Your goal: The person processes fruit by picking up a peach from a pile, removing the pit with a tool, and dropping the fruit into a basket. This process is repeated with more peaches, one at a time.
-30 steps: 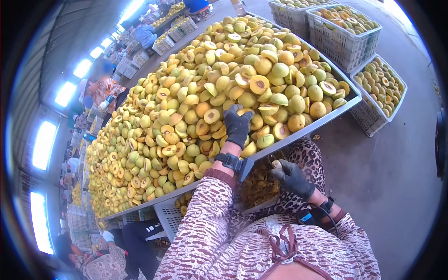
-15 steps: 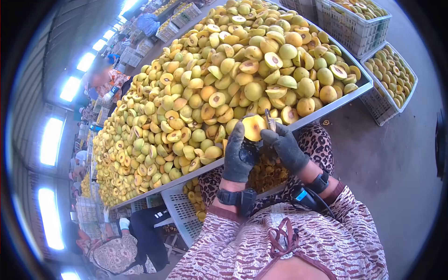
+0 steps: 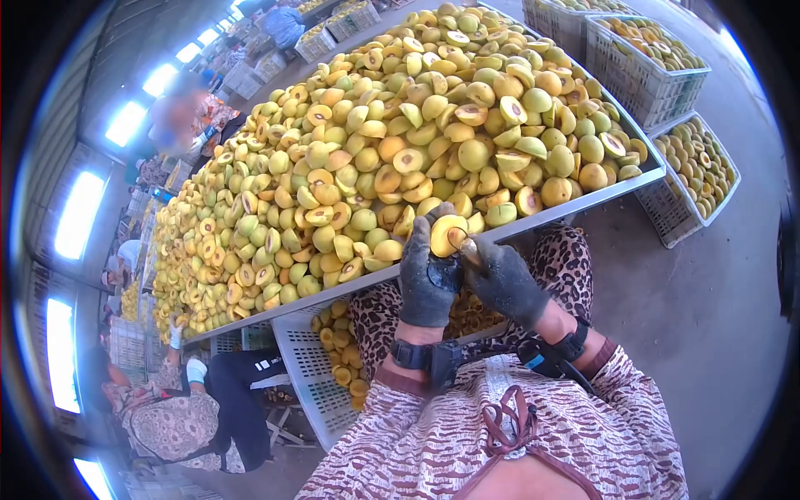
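In the head view, my left hand (image 3: 429, 279), in a dark grey glove, grips a yellow peach half (image 3: 447, 235) with its cut face up. My right hand (image 3: 507, 283), gloved alike, is closed around a small pitting tool (image 3: 471, 250). The tool's end meets the right side of the cut face, by the brown pit area; its tip is hidden. Both hands are over my lap, at the near edge of a metal-rimmed table (image 3: 575, 202). Heaped on that table are many halved peaches (image 3: 333, 179).
Below the table edge, a white plastic crate (image 3: 312, 379) holds more peach halves. Filled crates (image 3: 646, 71) are stacked at the upper right, with another crate (image 3: 696, 167) below them. A co-worker (image 3: 179, 417) sits at the lower left; another person (image 3: 200, 121) is across the heap.
The pitting tool has turned from pointing up beside the peach half to touching its cut face. The peach half has tilted and shifted slightly left. The camera view has shifted a little.
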Motion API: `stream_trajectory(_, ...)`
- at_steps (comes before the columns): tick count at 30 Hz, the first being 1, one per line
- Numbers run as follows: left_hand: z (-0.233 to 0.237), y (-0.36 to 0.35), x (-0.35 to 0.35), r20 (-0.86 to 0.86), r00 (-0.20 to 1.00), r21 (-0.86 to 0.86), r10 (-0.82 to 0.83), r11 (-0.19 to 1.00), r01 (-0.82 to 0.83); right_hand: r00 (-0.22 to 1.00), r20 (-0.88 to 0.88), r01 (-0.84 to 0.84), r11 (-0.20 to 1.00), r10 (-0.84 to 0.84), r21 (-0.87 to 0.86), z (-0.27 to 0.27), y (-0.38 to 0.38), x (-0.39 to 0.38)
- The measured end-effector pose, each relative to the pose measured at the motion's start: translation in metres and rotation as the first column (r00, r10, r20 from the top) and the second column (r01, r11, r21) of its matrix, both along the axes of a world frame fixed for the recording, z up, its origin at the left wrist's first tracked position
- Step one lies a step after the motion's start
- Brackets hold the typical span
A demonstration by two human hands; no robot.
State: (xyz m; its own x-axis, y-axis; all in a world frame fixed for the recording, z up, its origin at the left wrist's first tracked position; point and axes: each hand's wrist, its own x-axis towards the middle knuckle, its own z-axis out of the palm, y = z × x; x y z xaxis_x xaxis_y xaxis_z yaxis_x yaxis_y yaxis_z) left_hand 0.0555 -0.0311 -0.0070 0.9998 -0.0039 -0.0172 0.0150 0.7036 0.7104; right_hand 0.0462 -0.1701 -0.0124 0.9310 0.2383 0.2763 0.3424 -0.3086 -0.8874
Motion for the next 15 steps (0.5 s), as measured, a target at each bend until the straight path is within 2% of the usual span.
stream_trajectory(2,0.003,0.002,0.002,0.010,1.000,-0.131,0.018,0.991,-0.017,0.998,0.066,-0.005,0.997,0.010,-0.076,0.000,0.005,-0.001)
stream_trajectory(4,0.006,0.003,0.000,-0.032,0.998,-0.150,0.054,0.987,-0.058,0.998,0.065,0.011,0.994,-0.004,-0.105,0.001,0.012,-0.003)
stream_trajectory(7,0.006,0.004,-0.001,-0.022,0.992,-0.079,0.125,0.989,-0.126,0.994,0.105,-0.023,0.996,0.032,-0.082,0.002,0.016,-0.005)
stream_trajectory(9,0.005,0.003,-0.003,0.093,0.976,0.277,0.198,0.936,-0.217,0.994,0.076,-0.078,0.993,0.085,-0.089,0.007,0.016,-0.004)
stream_trajectory(10,0.005,0.003,-0.003,0.092,0.976,0.277,0.199,0.936,-0.217,0.990,0.046,-0.125,0.988,0.130,-0.094,0.008,0.015,-0.004)
stream_trajectory(11,0.006,0.002,-0.003,0.065,0.978,0.188,0.197,0.960,-0.206,0.991,0.045,-0.124,0.988,0.129,-0.096,0.003,0.015,-0.001)
stream_trajectory(12,0.006,0.001,-0.002,0.037,0.980,0.094,0.193,0.976,-0.196,0.975,0.087,-0.207,0.977,0.202,0.048,-0.005,0.017,0.001)
stream_trajectory(13,0.006,0.002,-0.002,0.034,0.980,0.089,0.196,0.976,-0.198,0.953,0.137,-0.291,0.938,0.269,0.187,-0.007,0.016,0.003)
stream_trajectory(14,0.006,0.004,-0.002,0.021,0.994,0.053,0.111,0.992,-0.112,0.953,0.134,-0.294,0.938,0.272,0.185,-0.007,0.011,0.006)
stream_trajectory(15,0.005,0.006,-0.003,0.009,1.000,0.017,0.025,1.000,-0.025,0.885,-0.125,-0.400,0.871,0.448,0.287,-0.005,0.002,0.010)
